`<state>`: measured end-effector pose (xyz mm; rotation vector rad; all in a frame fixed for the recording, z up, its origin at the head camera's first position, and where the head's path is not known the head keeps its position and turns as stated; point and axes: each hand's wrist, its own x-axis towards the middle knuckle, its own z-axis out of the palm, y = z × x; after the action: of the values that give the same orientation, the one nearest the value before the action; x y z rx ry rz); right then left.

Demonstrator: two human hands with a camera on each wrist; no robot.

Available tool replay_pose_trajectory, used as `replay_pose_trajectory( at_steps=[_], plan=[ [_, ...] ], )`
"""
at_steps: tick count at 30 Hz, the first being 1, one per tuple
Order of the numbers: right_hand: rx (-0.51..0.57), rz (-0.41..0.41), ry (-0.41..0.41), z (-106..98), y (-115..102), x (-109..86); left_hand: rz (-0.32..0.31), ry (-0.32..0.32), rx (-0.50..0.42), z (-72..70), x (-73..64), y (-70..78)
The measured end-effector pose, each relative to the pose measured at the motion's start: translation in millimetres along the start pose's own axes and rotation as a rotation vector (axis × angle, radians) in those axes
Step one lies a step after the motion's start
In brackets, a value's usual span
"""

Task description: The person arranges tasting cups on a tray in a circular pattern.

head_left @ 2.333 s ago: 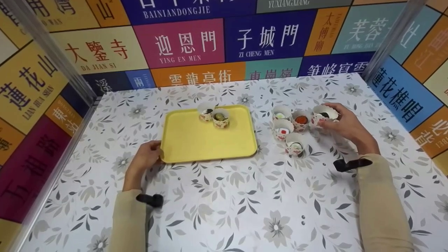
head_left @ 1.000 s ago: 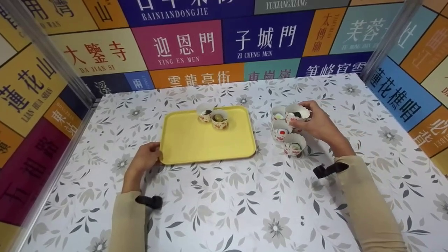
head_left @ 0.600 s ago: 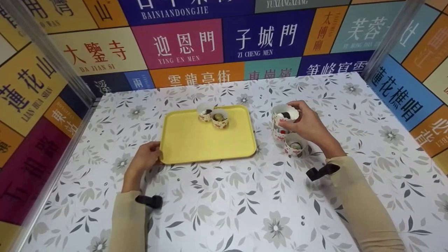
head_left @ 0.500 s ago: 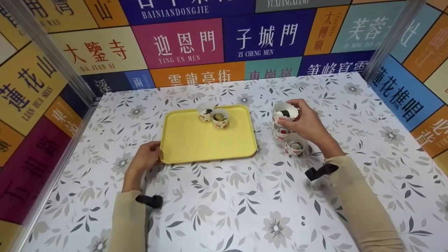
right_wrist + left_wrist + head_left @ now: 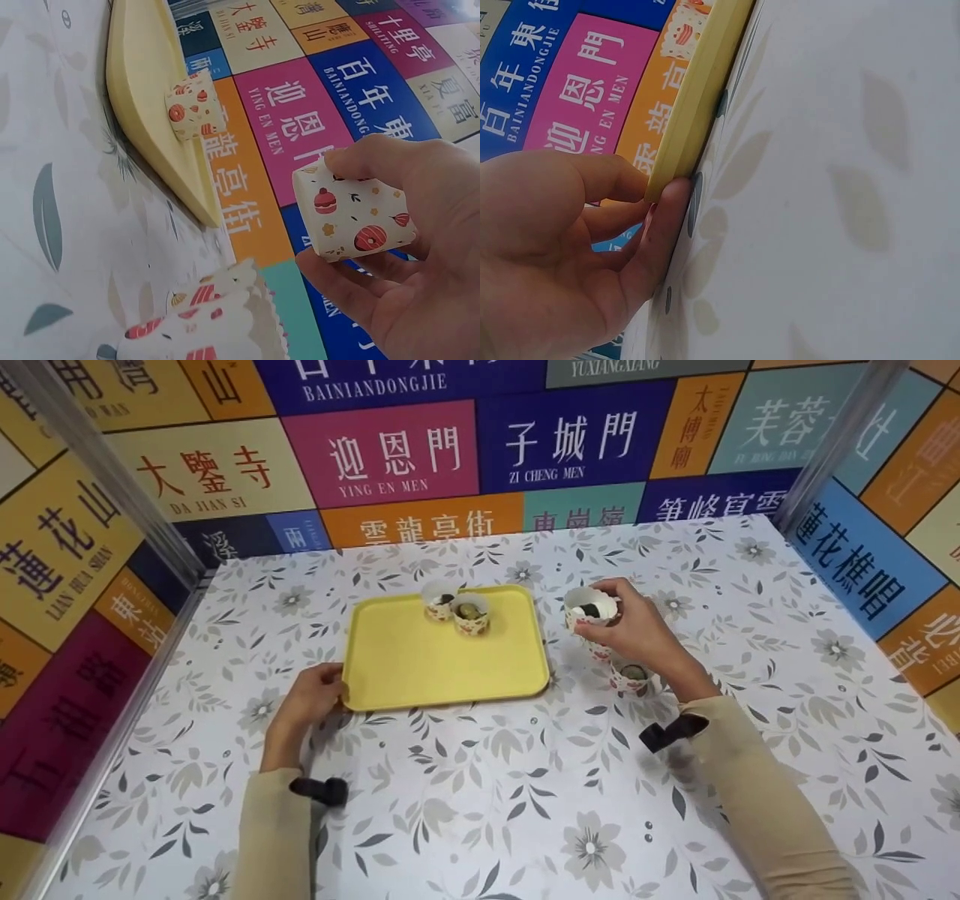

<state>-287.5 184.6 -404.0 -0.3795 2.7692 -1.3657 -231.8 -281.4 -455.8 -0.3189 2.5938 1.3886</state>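
Observation:
My left hand (image 5: 311, 697) pinches the near left corner of a yellow tray (image 5: 442, 671); the left wrist view has thumb and fingers on either side of the tray edge (image 5: 697, 112). In my right hand (image 5: 641, 634) is a printed paper baking cup (image 5: 574, 609) with white and dark contents, held by its sides near the tray's right edge. The right wrist view shows this cup (image 5: 352, 214) raised off the table. Close under it, partly hidden by the hand, is another cup (image 5: 598, 651). One more cup (image 5: 628, 681) stands nearer me, with a round greenish piece inside.
Two matching cups stand on the tray's far side, one with dark-and-white contents (image 5: 436, 604) and one with an olive-green piece (image 5: 471, 621). The table has a floral cloth (image 5: 480, 810). A colourful lettered wall (image 5: 382, 454) rises behind it.
My right hand has lifted its cup and carried it left from the far right, over the other cups, toward the tray. My left hand has stayed at the tray's corner.

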Motion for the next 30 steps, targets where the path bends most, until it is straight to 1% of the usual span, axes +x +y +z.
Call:
replay_pose_trajectory(
  at_steps=[5, 8, 13, 19, 22, 24, 30],
  plan=[
    [-0.046, 0.014, 0.001, 6.8, -5.8, 3.0, 0.015, -0.005, -0.032, 0.4, -0.5, -0.6],
    [-0.034, 0.050, -0.019, 10.0, -9.4, 6.8, 0.003, -0.018, -0.053, 1.3, -0.8, 0.3],
    [-0.014, 0.056, -0.042, 18.1, -16.3, 14.0, -0.006, -0.014, -0.056, 1.0, -0.9, 1.6],
    [-0.049, 0.078, -0.058, 28.9, -25.9, 20.3, 0.001, -0.004, -0.039, 1.3, -0.6, 1.6],
    [-0.052, 0.068, -0.075, 35.5, -29.5, 24.4, -0.005, -0.004, -0.019, 2.2, -0.2, 0.8],
    [-0.035, 0.055, -0.087, 40.3, -32.1, 26.9, -0.009, -0.005, -0.015, 2.4, 0.1, 0.4],
    [-0.025, 0.042, -0.100, 54.7, -40.7, 32.9, -0.010, -0.003, -0.023, 1.5, -0.5, 1.2]
  ],
)
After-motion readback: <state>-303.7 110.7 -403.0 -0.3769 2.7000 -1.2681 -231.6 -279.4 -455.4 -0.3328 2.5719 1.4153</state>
